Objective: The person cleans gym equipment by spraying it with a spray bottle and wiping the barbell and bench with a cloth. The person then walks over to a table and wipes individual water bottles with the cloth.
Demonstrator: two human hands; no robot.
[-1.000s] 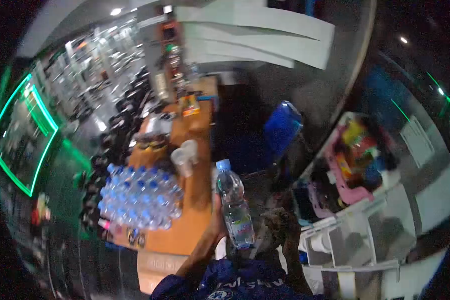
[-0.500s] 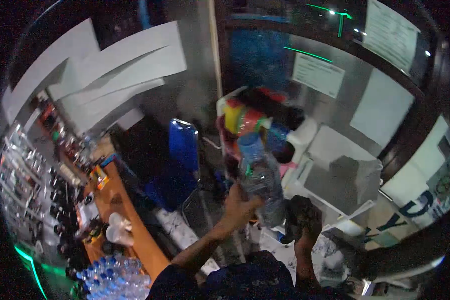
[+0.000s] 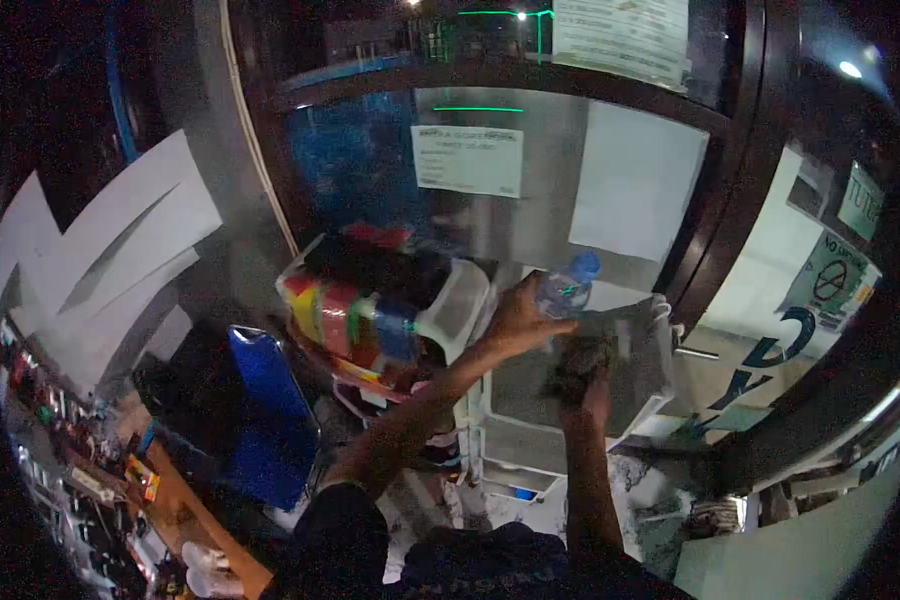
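Observation:
My left hand (image 3: 522, 322) is wrapped round a clear plastic bottle with a blue cap (image 3: 567, 287), held out over a pale, grey-topped box (image 3: 630, 372). The bottle leans to the right, and its lower part is hidden. To the right and lower, my right hand (image 3: 590, 392) holds a dark, crumpled cloth-like thing (image 3: 578, 362) in front of the same box. The two hands are apart. Just left of my left forearm stands a container with colourful packets (image 3: 355, 318).
A blue chair (image 3: 273, 420) stands left of centre. The wooden counter's edge (image 3: 195, 515) runs along the lower left, with plastic cups (image 3: 210, 570) on it. Behind the box is a glass wall with a taped white sheet (image 3: 635, 185).
The view has turned right, so the counter has slid left and its many bottles have left the frame. Both hands, with the bottle and dark thing, are now over the pale box.

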